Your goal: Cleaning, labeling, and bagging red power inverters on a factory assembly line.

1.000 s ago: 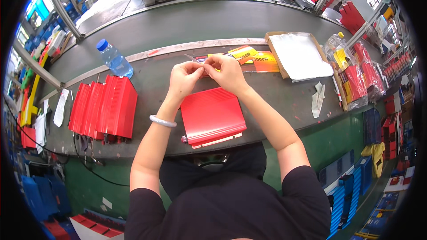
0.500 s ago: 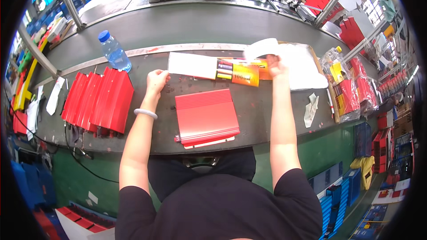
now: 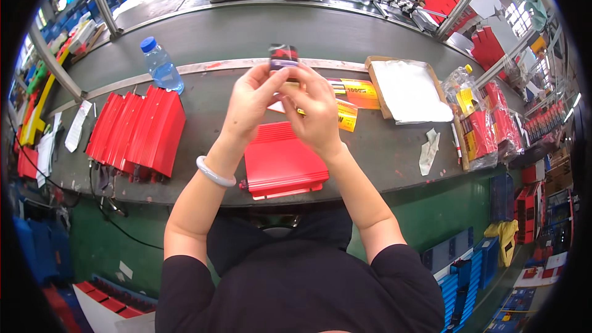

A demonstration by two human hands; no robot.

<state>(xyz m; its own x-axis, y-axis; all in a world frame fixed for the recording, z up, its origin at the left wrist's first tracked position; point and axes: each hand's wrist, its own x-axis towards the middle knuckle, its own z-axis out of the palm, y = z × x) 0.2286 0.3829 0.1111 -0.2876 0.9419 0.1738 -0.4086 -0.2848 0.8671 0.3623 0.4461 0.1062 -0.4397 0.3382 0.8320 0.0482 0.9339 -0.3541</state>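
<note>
My left hand (image 3: 251, 102) and my right hand (image 3: 313, 110) meet above the bench, fingers closed together in a pinch. A small dark printed label (image 3: 283, 55) with a purple band sticks up from between them, blurred and shiny. Just below my hands lies a red finned metal case (image 3: 285, 163), flat near the bench edge. An orange-and-yellow printed label (image 3: 348, 117) shows beside my right hand; whether that hand touches it is hidden. Farther back lies another orange label strip (image 3: 361, 94).
Several red finned cases (image 3: 137, 132) stand at left beside a water bottle (image 3: 161, 68). At right are a cardboard tray (image 3: 381, 95) with white sheets, a crumpled paper scrap (image 3: 430, 153), a marker (image 3: 457, 143) and plastic-wrapped red packs (image 3: 484, 123). A metal rail (image 3: 222, 65) runs along the back.
Both hands have come together over the red case from either side, now with the dark label between them. The white sheet my right hand was lifting now lies in the cardboard tray.
</note>
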